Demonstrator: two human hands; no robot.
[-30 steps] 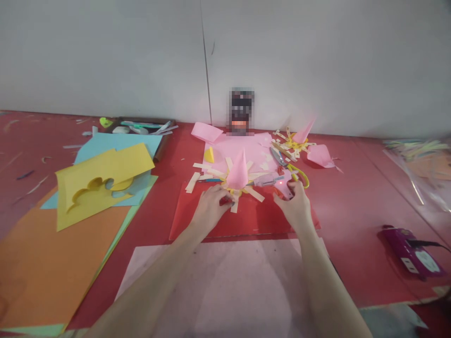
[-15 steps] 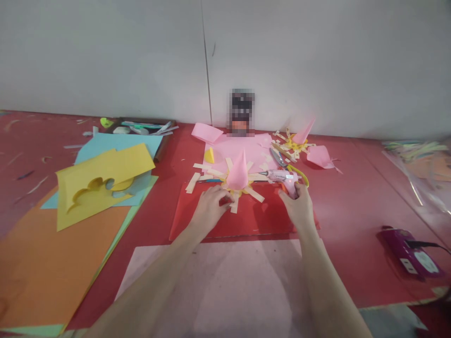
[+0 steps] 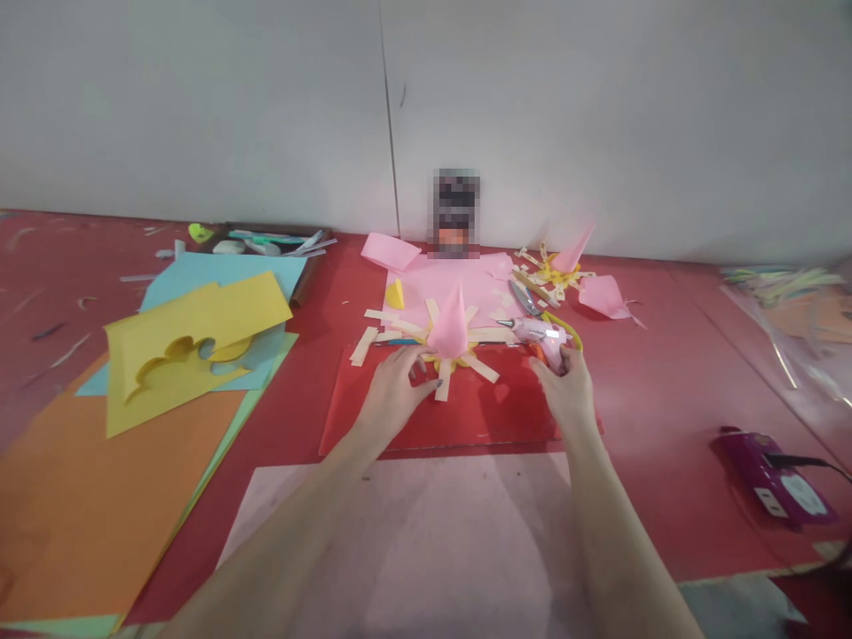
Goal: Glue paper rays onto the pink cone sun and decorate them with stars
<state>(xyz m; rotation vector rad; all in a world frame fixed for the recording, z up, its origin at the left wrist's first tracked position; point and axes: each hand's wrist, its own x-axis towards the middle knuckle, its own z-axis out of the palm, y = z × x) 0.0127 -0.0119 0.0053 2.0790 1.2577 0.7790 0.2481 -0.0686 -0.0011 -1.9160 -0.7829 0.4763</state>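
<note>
We have the pink paper cone [image 3: 449, 327] standing upright at the middle of the red board [image 3: 459, 422], on a yellow base [image 3: 464, 361] with pale strips [image 3: 482, 366] fanning outward. Our left hand [image 3: 392, 382] rests at the near left edge of this piece, its grip narrow, the thumb by the strip that points towards us; we cannot tell whether it pinches anything. Our right hand [image 3: 565, 386] has its grip wrapped around the handle of a pink glue gun [image 3: 532, 332], whose nozzle points left, apart from the cone. A small white label [image 3: 552, 335] shows on the gun's body, too tiny for us to read. Scissors [image 3: 525, 300] lie just behind the gun, near a second pink cone [image 3: 574, 250]. At the right of the tabletop [image 3: 666, 382], a purple power block [image 3: 752, 461] bears a white sticker [image 3: 804, 494] with illegible markings. Against the wall [image 3: 599, 115], an upright panel [image 3: 456, 213] is pixelated past reading.
</note>
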